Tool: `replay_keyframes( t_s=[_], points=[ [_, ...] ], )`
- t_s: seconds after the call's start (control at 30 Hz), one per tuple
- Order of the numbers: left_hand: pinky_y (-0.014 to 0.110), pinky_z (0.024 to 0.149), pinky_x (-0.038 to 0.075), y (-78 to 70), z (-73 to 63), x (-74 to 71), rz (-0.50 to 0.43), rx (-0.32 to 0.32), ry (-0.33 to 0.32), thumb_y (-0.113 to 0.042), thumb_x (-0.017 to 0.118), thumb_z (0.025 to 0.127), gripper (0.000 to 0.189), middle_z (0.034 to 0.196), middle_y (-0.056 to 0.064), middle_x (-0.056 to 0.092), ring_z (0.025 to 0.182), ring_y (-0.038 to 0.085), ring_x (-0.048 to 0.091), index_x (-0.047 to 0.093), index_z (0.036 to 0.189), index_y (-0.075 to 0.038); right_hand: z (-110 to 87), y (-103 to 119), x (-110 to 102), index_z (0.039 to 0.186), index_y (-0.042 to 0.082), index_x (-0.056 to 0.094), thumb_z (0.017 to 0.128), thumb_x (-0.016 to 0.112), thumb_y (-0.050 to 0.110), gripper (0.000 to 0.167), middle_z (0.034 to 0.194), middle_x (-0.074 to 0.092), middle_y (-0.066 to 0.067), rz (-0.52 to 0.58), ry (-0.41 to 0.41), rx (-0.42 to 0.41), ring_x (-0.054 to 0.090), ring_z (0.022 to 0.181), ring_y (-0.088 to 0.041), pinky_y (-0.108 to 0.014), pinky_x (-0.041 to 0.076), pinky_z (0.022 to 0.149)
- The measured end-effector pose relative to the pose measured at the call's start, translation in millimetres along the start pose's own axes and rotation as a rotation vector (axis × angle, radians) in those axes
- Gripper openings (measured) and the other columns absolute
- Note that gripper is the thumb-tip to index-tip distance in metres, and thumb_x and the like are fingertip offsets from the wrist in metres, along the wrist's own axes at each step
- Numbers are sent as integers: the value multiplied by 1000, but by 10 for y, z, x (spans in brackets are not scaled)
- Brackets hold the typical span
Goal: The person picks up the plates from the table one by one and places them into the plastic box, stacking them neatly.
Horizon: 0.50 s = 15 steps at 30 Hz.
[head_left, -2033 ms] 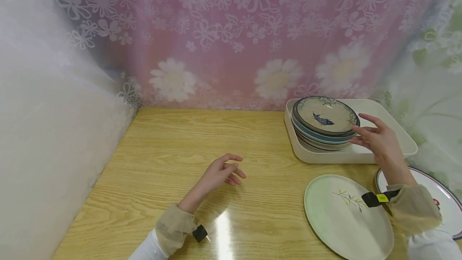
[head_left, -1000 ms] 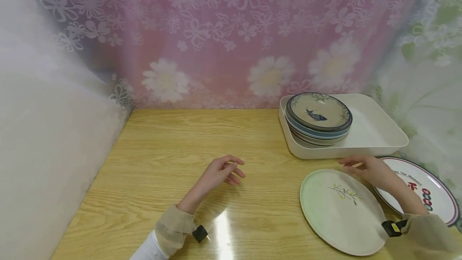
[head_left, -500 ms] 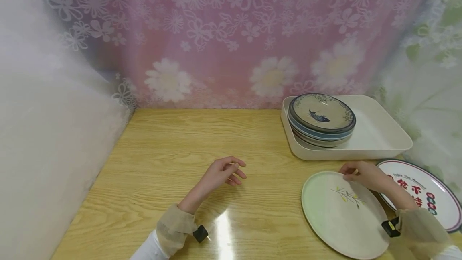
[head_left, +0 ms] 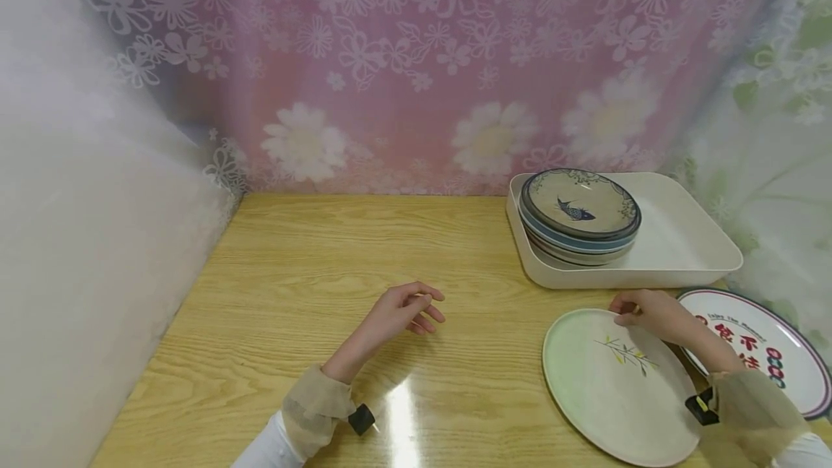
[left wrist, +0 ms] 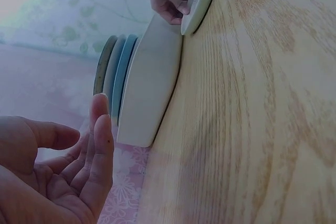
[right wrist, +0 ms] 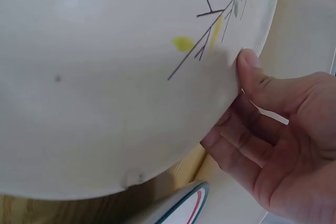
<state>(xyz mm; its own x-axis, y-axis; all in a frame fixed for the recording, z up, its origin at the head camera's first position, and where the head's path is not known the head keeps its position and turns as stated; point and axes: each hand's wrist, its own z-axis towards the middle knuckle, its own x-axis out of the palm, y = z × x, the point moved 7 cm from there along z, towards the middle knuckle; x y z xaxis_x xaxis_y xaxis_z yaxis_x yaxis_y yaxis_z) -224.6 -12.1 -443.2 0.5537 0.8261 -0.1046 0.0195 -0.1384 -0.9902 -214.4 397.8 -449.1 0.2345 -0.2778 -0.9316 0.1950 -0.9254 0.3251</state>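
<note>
My right hand (head_left: 661,318) pinches the far rim of a pale oval plate (head_left: 617,396) painted with a leafy twig. In the right wrist view the thumb of my right hand (right wrist: 283,124) lies on top of the plate (right wrist: 105,103), and the other fingers are under its edge. My left hand (head_left: 404,309) hovers over the table's middle, holding nothing, with fingers loosely bent. The left wrist view shows that left hand (left wrist: 68,166) with a gap between thumb and fingers.
A white tray (head_left: 689,237) at the back right holds a stack of plates, a fish-patterned plate (head_left: 578,201) on top. A white plate with red characters (head_left: 796,367) lies at the right, partly behind my right arm. Wooden table (head_left: 312,258) spreads leftward.
My right hand has come from beside the plate stack in the tray down to the pale oval plate and taken its far rim. The left hand stays in place.
</note>
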Motion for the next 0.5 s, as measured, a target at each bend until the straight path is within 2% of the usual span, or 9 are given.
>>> replay_keyframes(
  t_s=[0.3,0.5],
  points=[
    [51,79,61,-15,-4,13,3,6,9,-15,46,109,33,102,18,75,91,45,71,61,129,6,-19,30,-47,93,9,70,89,73,5,6,86,70,-1,-51,-37,-80,65,80,-20,-39,53,68],
    [50,79,61,-4,-10,10,0,-5,9,-14,47,109,31,101,17,75,91,45,71,61,129,6,-59,72,-10,101,11,72,92,69,5,11,91,71,1,-11,2,-93,65,84,-19,-41,54,72]
  ],
)
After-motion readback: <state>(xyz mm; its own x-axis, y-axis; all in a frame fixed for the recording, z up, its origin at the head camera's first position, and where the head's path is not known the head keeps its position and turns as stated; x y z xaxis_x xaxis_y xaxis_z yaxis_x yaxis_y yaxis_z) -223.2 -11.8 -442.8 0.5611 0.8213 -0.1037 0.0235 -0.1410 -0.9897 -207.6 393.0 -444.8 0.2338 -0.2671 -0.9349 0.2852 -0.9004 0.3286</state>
